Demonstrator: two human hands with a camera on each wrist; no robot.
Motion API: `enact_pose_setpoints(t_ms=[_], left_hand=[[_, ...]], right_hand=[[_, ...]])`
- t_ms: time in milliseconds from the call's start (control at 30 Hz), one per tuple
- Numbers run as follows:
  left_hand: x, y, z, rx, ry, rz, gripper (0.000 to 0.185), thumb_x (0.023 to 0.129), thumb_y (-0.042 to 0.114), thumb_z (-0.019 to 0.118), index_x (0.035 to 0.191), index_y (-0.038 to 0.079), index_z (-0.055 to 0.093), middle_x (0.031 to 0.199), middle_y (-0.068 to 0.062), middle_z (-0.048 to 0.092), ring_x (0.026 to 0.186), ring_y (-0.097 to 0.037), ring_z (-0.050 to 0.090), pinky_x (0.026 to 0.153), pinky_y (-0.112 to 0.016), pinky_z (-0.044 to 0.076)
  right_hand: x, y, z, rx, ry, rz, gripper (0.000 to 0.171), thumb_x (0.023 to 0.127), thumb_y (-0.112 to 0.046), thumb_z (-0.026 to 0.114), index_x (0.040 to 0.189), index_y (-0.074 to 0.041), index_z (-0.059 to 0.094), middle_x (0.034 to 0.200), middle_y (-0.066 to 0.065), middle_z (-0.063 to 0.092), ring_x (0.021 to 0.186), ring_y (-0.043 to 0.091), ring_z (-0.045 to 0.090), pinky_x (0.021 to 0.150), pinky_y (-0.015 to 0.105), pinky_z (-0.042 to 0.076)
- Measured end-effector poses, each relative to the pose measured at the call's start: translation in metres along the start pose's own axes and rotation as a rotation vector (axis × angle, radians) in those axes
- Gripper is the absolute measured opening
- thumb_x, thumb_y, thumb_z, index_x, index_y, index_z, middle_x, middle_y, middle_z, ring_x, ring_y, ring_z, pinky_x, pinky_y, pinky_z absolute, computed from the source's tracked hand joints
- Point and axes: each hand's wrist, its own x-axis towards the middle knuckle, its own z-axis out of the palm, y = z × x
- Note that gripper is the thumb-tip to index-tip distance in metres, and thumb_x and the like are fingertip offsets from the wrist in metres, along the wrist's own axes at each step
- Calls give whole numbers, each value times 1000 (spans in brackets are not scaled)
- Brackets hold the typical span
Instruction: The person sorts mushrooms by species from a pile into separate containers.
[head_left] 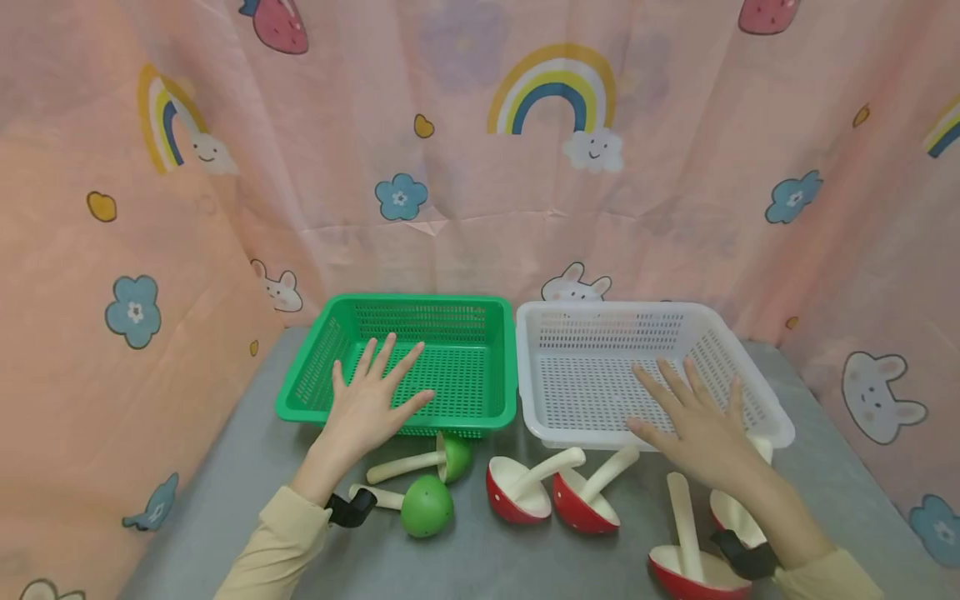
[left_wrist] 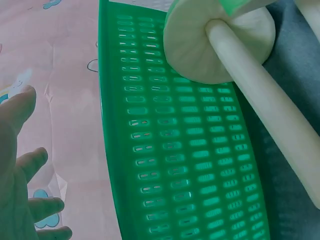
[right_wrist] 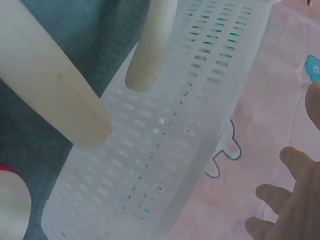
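Observation:
My left hand (head_left: 367, 410) is spread flat above the front of the green basket (head_left: 461, 383), holding nothing. Fingers fanned out, my right hand (head_left: 697, 429) hovers over the right part of the white basket (head_left: 573, 396), also holding nothing. Two toy mushrooms with green caps, one nearer (head_left: 427, 507) and one farther (head_left: 457, 458), lie beside my left wrist. Several red-capped toy mushrooms lie in front of the white basket, including one at the left (head_left: 516, 500), its neighbor (head_left: 588, 512) and one at the front (head_left: 693, 575). Another red-capped mushroom (head_left: 735, 510) is partly hidden by my right forearm.
The two baskets stand side by side at the back of the grey table (head_left: 510, 567). A pink printed curtain (head_left: 465, 250) hangs behind and along both sides. Black straps, one on the left wrist (head_left: 351, 508), one on the right (head_left: 744, 557), circle my wrists.

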Motion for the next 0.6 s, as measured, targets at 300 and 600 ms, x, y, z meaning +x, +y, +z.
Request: enact_pose_setpoints(t_ms=[300,600], left_hand=[[-7,-5,2,-10,20,-2,69,90,64,49,151,42,22,162,-6,17,150,-35,13,110,-75,5],[-16,-10,2,-15,42,10,68,91,58,53,151,39,26,161,-8,23,149,-35,15,110,-76,5]], right_hand=[[-7,-6,3,12,40,-20,76,94,-56,49,155,-27,14,160,20,14,149,42,-7,103,70,-28],[-13,-18,1,33,88,-73,74,93,-53,52,154,-26,21,159,19,20,149,42,2,106,70,-25]])
